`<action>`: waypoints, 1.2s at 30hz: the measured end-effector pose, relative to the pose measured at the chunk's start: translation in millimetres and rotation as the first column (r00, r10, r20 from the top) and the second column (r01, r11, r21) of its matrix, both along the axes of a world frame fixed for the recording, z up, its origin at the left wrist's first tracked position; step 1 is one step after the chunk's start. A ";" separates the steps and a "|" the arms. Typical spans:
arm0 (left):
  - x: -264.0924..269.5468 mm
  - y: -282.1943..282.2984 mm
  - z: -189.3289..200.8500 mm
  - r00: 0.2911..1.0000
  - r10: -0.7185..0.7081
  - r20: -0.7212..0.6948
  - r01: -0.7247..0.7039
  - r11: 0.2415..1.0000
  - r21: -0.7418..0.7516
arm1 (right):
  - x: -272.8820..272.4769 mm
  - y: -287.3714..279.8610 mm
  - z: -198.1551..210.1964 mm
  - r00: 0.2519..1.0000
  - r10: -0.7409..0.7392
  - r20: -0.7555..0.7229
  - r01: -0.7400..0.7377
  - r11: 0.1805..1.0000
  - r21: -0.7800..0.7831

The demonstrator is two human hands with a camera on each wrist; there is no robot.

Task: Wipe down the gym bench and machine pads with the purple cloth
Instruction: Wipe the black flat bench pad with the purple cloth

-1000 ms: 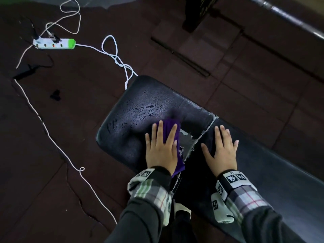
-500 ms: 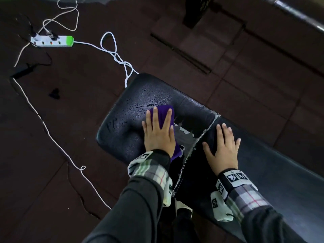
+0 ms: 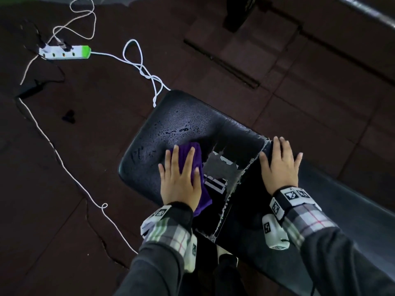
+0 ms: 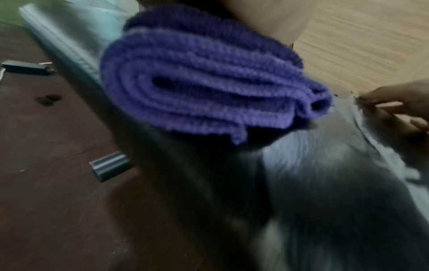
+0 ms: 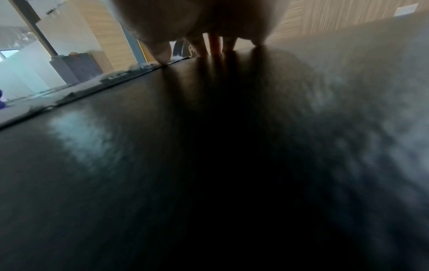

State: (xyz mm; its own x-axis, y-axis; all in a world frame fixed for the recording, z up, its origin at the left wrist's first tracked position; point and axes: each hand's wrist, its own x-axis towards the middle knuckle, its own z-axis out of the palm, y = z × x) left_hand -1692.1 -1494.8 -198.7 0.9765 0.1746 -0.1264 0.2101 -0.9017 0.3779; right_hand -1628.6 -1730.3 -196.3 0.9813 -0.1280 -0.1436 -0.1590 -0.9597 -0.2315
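Note:
The black seat pad of the gym bench is wet with droplets and has a torn patch near its right seam. My left hand presses flat, fingers straight, on the folded purple cloth on this pad, left of the tear. In the left wrist view the cloth shows as thick folds under my palm. My right hand lies flat with spread fingers on the long back pad, just past the seam. The right wrist view shows its fingertips touching the dark pad.
A white and green power strip and looping white cables lie on the dark rubber floor left of and beyond the bench. A grey tube end sticks out below the bench. A metal bar crosses the far right corner.
My left hand first pushed the cloth forward over the seat pad, then drew it back toward the near left. The right hand has stayed on the back pad.

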 end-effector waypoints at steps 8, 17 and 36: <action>39.6 -36.7 3.5 0.997 -0.081 0.021 0.081 0.997 -0.004 | 0.5 1.1 -10.5 0.999 -0.012 0.052 0.015 0.998 -0.061; -7.8 -26.1 1.6 1.000 0.001 -0.028 -0.001 1.000 0.000 | 2.2 -0.8 -8.2 1.000 -0.011 -0.011 0.010 1.000 -0.029; 71.2 -43.9 4.1 0.981 -0.189 0.050 0.191 0.981 -0.035 | 1.3 0.0 -11.4 0.999 -0.026 0.022 0.027 0.999 -0.026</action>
